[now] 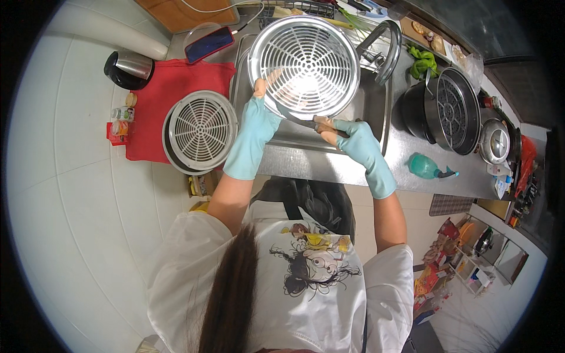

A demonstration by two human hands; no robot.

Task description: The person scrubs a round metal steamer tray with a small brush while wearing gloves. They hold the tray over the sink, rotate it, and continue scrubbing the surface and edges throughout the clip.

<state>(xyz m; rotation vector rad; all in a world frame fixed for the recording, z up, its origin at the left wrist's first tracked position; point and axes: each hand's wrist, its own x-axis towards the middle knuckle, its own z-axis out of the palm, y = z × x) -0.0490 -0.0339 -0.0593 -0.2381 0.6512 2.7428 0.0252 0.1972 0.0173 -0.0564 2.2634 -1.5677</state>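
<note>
A round shiny steel steamer tray (309, 66), pierced with curved slots, is held tilted over the sink (375, 101). My left hand (260, 117), in a light-blue glove, grips its lower left rim; some fingers show through the slots. A slim dark tool (302, 121) touches or nearly touches the lower rim. Its handle is in my right hand (353, 134), gloved alike, right of the tray's lower edge. Whether the tool is a knife or a scraper, I cannot tell. The chrome faucet (390, 53) curves just right of the tray.
Left, a red cloth (154, 92) bears another slotted steamer tray (203, 128) on a round pan; a phone (209, 45) and electric kettle (129, 69) stand beyond. Right are a dark pot (415, 112), a steamer pan (452, 110), green peppers (422, 61) and a green bottle (423, 166).
</note>
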